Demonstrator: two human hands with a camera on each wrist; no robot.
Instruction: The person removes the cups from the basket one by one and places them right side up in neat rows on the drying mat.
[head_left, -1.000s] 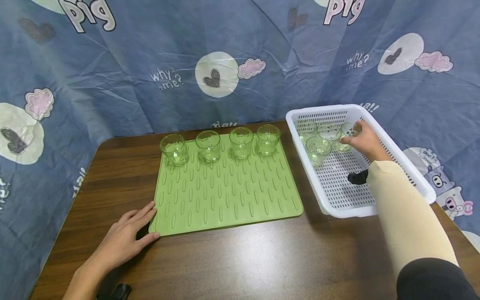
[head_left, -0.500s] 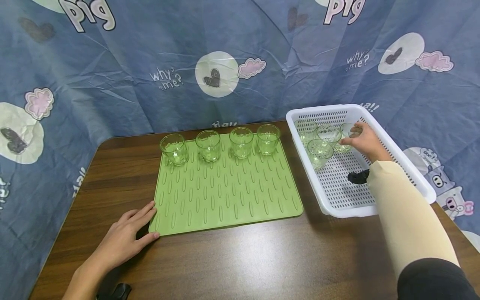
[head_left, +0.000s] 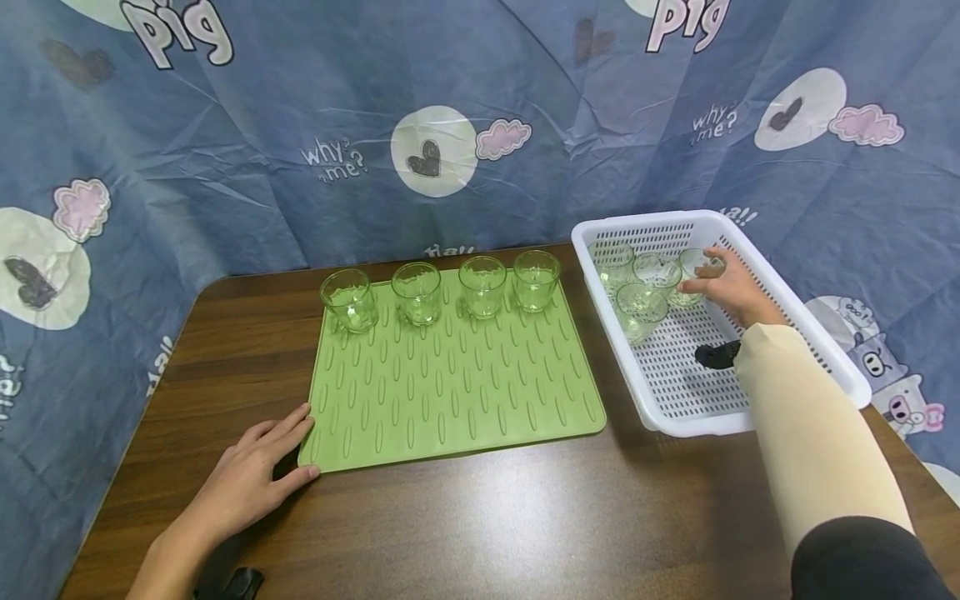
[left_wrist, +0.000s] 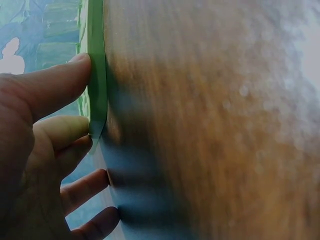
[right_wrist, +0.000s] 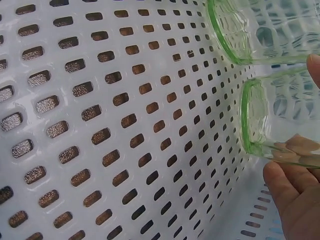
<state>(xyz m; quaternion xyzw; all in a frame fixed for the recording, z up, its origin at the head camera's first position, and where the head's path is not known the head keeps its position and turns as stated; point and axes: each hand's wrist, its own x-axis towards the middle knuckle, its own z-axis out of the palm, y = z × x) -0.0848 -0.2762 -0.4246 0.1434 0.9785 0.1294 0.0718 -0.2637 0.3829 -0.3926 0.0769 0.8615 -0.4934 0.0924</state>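
Note:
My right hand (head_left: 740, 290) reaches into a white plastic basket (head_left: 651, 398), thumb and fingers round a clear green-tinted glass (head_left: 692, 265) at the back right. In the right wrist view, that glass (right_wrist: 282, 117) lies between the thumb at the right edge and the fingers below. Several more glasses stand close beside it, one of them at the front left (head_left: 641, 312). My left hand (head_left: 251, 471) rests at the left edge of a green ridged mat (head_left: 450, 383), fingers extended and thumb by the near corner. Several matching glasses (head_left: 417, 293) stand along the mat's back edge.
The wooden table (head_left: 465, 525) carries both mat and basket, side by side. A blue printed cloth (head_left: 487, 75) hangs right behind them. Black wrist gear (head_left: 716, 356) shows under the right wrist, inside the basket.
The front-left glass in the basket has shifted slightly rightward and toward me. Both hands have stayed almost still.

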